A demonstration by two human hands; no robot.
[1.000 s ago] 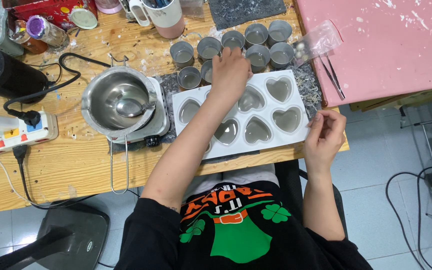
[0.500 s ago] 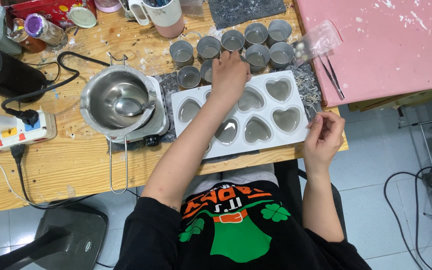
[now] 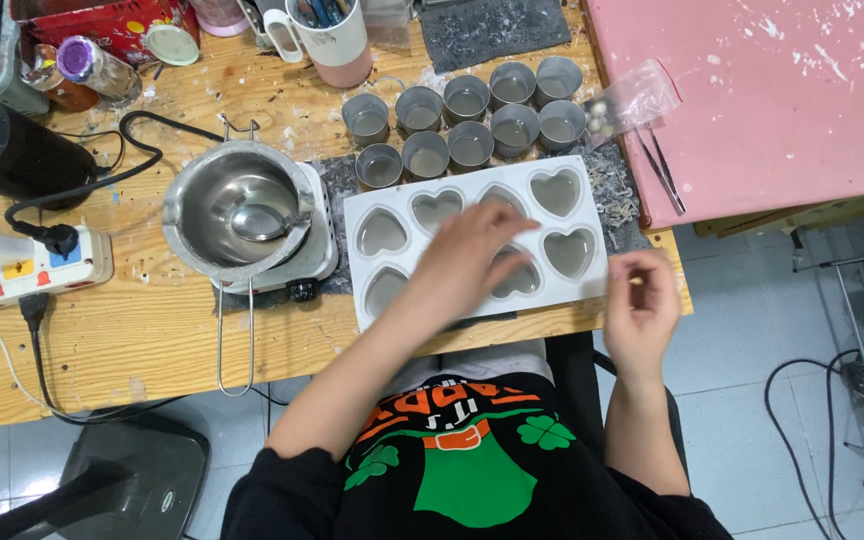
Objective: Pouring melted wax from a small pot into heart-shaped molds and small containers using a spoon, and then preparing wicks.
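Power strip [image 3: 27, 268]: lay at the left edge of the wooden table [image 3: 102, 340], with a black plug seated in it.
Black cylinder [image 3: 7, 150]: lay on its side above the power strip, near the table's far-left edge.
Steel pot [image 3: 235, 212]: sat on a small hot plate [image 3: 317, 262]; a spoon lay inside it, and its long wire handle reached toward the table's near edge.
Mug [image 3: 330, 35]: stood at the far edge of the table, holding tools.
Metal tins [image 3: 467, 110]: nine small round tins stood in a cluster just beyond the mould, each showing a pale fill.
Heart mould [image 3: 562, 190]: a white tray of heart-shaped cavities lay flat on a dark mat, between the hot plate and the pink board.
Left hand [image 3: 472, 262]: hovered over the middle of the mould, blurred; fingers extended and loosely apart, holding nothing visible.
Right hand [image 3: 640, 295]: was at the mould's right edge, above the table's near corner; fingertips pinched together, apparently on a very small item, which could not be identified.
Plastic bag [image 3: 632, 100]: lay on the left edge of the pink board [image 3: 772, 100], with small pale beads inside.
Tweezers [image 3: 660, 168]: lay on the pink board, just below the bag.
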